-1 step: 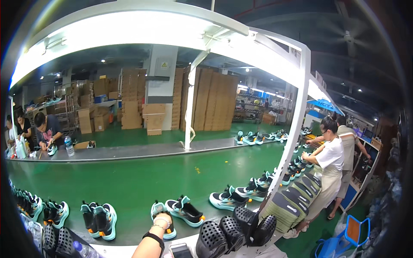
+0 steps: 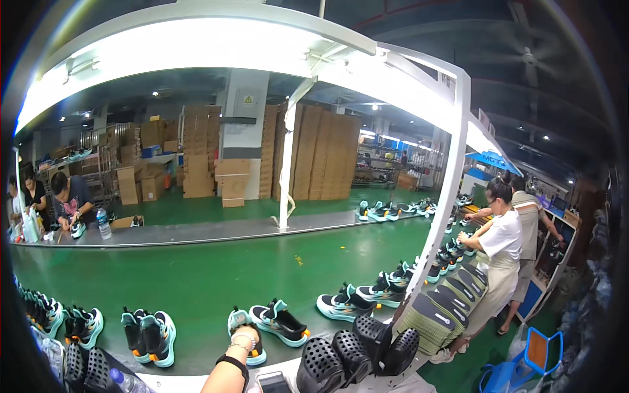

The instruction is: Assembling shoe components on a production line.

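My left hand [image 2: 244,337] reaches from the lower edge onto a black and mint-green sneaker [image 2: 237,319] on the green bench. A bracelet and a black wristband circle that wrist. The fingers bend over the shoe's opening and seem to grip it, though their tips are hidden. Just to the right, a matching sneaker [image 2: 280,321] lies at an angle. On the left stands another pair of these sneakers [image 2: 151,335]. My right hand is out of view.
Black clogs [image 2: 321,363] and a phone [image 2: 274,381] lie at the near edge. Green-edged insoles [image 2: 429,321] are stacked to the right, before a standing co-worker [image 2: 503,229]. Sneakers line the bench's right side. A white post [image 2: 440,203] rises there.
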Available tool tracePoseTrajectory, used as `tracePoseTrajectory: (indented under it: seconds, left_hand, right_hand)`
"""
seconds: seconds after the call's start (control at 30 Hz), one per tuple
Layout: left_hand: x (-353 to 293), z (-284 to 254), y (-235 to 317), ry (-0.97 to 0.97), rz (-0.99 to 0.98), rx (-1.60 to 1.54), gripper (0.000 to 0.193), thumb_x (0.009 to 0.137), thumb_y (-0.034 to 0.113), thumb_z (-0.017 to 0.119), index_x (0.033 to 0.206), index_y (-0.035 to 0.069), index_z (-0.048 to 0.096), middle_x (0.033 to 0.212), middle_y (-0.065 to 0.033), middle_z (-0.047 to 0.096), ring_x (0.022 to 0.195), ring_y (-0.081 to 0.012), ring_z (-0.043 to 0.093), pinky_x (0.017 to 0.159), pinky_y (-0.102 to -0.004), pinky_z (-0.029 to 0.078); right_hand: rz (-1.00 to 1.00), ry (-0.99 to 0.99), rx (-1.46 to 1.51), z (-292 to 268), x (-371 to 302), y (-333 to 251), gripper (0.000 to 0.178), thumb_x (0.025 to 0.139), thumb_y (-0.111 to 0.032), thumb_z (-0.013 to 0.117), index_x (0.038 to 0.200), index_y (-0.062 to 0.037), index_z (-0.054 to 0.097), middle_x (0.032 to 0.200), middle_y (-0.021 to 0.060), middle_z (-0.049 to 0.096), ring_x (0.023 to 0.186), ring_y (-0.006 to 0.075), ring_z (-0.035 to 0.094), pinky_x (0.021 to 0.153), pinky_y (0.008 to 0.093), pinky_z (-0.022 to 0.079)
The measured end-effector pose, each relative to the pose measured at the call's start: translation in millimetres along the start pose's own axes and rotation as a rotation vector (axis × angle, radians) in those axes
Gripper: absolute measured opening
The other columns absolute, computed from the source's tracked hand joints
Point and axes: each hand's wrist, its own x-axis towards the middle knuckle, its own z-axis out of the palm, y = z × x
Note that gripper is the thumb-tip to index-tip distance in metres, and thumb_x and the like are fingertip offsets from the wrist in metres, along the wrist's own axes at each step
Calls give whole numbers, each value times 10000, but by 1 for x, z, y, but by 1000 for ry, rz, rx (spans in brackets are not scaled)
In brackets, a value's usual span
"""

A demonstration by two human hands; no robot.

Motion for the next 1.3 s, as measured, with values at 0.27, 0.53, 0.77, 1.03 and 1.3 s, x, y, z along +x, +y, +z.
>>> tracePoseTrajectory:
  seconds: [0.27,0.53,0.77,1.03,1.3]
  left_hand:
    - [12,14,-36,39,223,125,295,721,163,611,968,22,690,1062,-209,642,991,-307,630,836,-384,512]
    - [-45,-17,-22,79,385,189,202,679,119,586,794,-9,691,851,-237,660,810,-353,663,693,-419,538]
    - [-22,-4,-33,367,260,22,189,744,109,543,804,5,688,843,-217,667,801,-331,667,716,-409,539]
    - [-22,16,-29,426,262,202,209,794,140,525,785,39,708,833,-184,682,798,-307,674,703,-384,537]
    - [-39,-24,-39,-226,546,240,320,798,197,472,892,-12,696,929,-186,681,863,-300,662,769,-366,499]
  right_hand:
    - [-84,10,-92,1,-2,0,203,907,-146,492,807,-16,612,699,178,604,626,341,602,576,388,460]
    - [-110,46,-126,-1,7,9,185,894,-142,523,817,6,604,722,213,594,659,405,583,573,424,450]
    - [-152,48,-166,6,1,3,185,890,-141,516,796,-3,595,698,201,581,633,383,581,565,424,444]
    - [-138,63,-185,4,-1,-5,204,896,-145,514,769,1,577,677,202,569,621,389,569,558,432,430]
    - [-50,118,-99,-5,1,-13,219,911,-154,487,807,-5,609,710,200,600,650,397,584,574,437,442]
